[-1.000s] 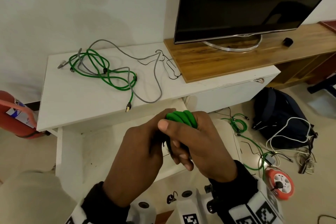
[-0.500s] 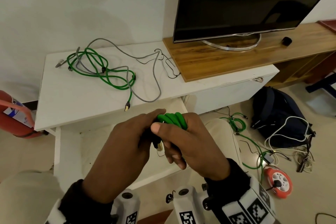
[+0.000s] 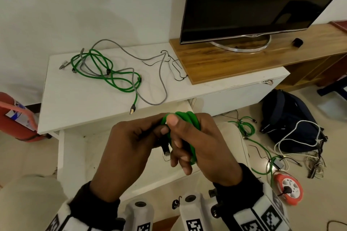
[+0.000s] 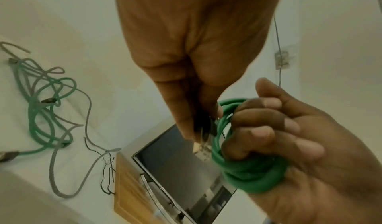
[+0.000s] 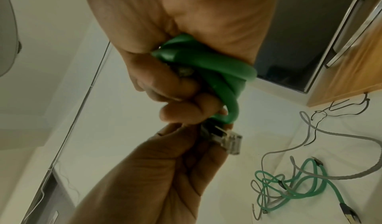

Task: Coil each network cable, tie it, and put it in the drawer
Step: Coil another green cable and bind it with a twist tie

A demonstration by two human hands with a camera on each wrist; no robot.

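A coiled green network cable (image 3: 186,116) sits bunched in my right hand (image 3: 176,140), whose fingers curl round its loops (image 5: 206,61). My left hand (image 3: 161,134) pinches the cable's clear plug end (image 3: 166,151) just left of the coil (image 4: 248,178); the plug (image 5: 229,141) sticks out past the fingertips. Both hands hover above the open white drawer (image 3: 78,155). A loose green cable (image 3: 105,74) and a grey cable (image 3: 161,80) lie tangled on the white tabletop (image 3: 84,110).
A TV (image 3: 253,0) stands on a wooden shelf (image 3: 216,65) at the right. A red extinguisher (image 3: 13,118) is at the left. On the floor at the right lie a dark backpack (image 3: 285,118), more cables (image 3: 246,127) and an orange reel (image 3: 288,189).
The hands stayed almost in place above the drawer. The plug end, hidden one second ago, now shows below my left fingers beside the coil.
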